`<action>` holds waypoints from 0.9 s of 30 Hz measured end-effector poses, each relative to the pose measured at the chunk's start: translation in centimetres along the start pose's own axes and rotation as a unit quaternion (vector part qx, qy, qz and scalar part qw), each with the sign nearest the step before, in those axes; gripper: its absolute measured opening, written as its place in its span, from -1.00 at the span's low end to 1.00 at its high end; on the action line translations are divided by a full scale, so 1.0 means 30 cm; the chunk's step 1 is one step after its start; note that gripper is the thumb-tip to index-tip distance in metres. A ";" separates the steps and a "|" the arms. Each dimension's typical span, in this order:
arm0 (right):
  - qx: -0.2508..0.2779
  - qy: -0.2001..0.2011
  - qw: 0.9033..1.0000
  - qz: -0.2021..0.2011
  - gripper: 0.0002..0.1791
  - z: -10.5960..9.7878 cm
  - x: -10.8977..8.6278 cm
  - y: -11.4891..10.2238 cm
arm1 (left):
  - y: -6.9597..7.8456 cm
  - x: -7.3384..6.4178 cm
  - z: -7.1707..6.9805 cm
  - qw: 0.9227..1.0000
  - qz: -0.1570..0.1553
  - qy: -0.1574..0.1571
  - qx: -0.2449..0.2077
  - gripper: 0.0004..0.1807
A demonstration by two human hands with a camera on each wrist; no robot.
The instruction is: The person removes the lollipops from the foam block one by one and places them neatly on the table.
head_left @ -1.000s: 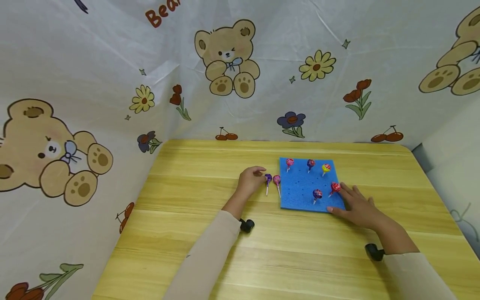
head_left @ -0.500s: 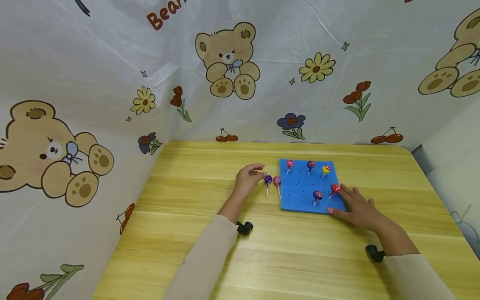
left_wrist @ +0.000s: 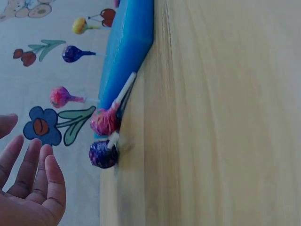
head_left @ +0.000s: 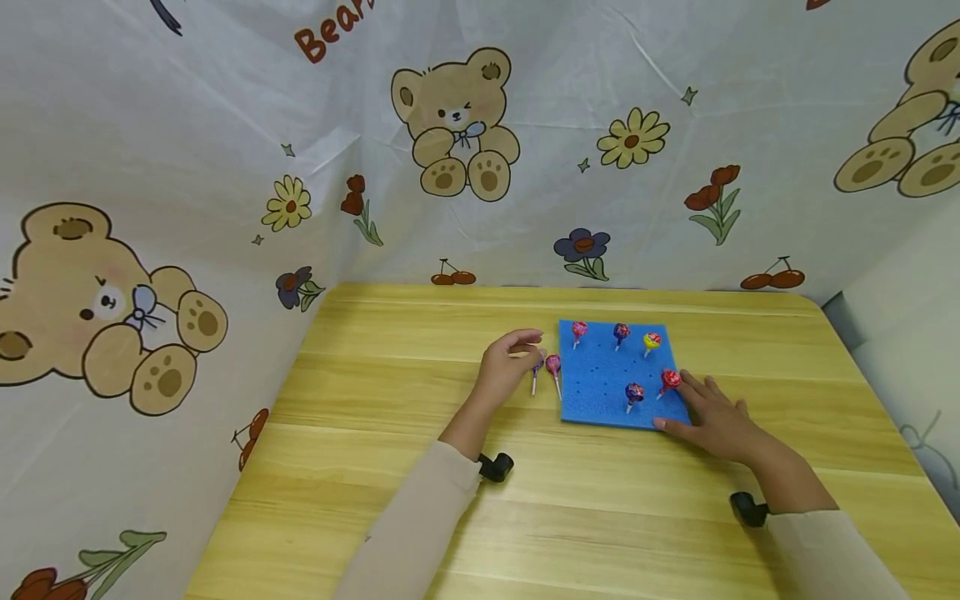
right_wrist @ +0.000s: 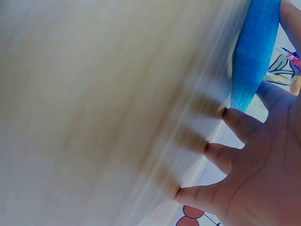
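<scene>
A blue foam board (head_left: pixel 592 407) lies on the table, dotted with small holes. Several wrapped lollipops stand in it by their sticks, among them a pink one (head_left: pixel 579 330), a yellow one (head_left: pixel 652 341) and a red one (head_left: pixel 671 380). Left of the board lie a pink lollipop (left_wrist: pixel 104 121) and a purple lollipop (left_wrist: pixel 103 154). My left hand (head_left: pixel 510 365) hovers by the purple one, partly covering its head in the head view; in the left wrist view the loosely bent fingers hold nothing. With fingers spread, my right hand (head_left: pixel 723 423) rests at the board's right edge, some fingertips on the table.
The wooden table (head_left: pixel 600 517) extends on all sides of the board. Behind it hangs a white cloth (head_left: pixel 525 233) printed with bears and flowers, which also runs along the left side.
My left hand draws back slightly to the left, then comes right again over the purple lollipop's head. My right hand stays in place, and the lollipops have not moved.
</scene>
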State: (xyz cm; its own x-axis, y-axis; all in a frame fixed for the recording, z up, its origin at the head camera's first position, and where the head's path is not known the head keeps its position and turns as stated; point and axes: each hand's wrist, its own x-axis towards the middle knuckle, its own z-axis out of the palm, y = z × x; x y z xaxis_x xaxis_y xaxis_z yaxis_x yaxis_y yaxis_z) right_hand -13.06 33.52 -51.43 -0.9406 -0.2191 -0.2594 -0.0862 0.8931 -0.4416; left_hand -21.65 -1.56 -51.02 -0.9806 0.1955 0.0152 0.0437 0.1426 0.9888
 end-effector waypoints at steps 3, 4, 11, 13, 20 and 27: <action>-0.002 0.002 1.000 0.000 0.06 -0.005 -0.006 -0.007 | 0.014 -0.015 0.018 1.000 0.008 -0.013 0.000 -0.64; -0.003 0.002 1.000 0.001 0.06 -0.005 -0.006 -0.009 | 0.018 -0.019 0.025 1.000 0.008 -0.017 -0.004 -0.64; -0.003 0.001 1.000 0.000 0.06 -0.002 -0.004 -0.005 | 0.026 -0.053 0.083 0.998 -0.007 -0.057 -0.007 -0.61; 0.000 0.000 1.000 0.000 0.07 0.001 -0.001 0.000 | 0.026 -0.060 0.104 0.998 -0.002 -0.067 0.007 -0.59; 0.001 -0.001 1.000 0.002 0.09 0.011 0.002 0.014 | 0.035 -0.078 0.178 0.994 0.019 -0.095 0.050 -0.53; 0.000 -0.002 1.000 0.007 0.09 0.010 0.001 0.006 | 0.044 -0.094 0.246 0.991 0.028 -0.116 0.066 -0.52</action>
State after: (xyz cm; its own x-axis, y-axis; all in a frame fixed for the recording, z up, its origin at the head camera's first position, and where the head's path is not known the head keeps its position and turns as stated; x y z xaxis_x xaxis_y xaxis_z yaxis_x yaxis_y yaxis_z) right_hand -13.02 33.56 -51.79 -0.9403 -0.2086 -0.2690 -0.0737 0.8962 -0.4374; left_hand -17.42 5.23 -50.84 -0.9061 0.4226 0.0197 0.1362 0.2474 0.9593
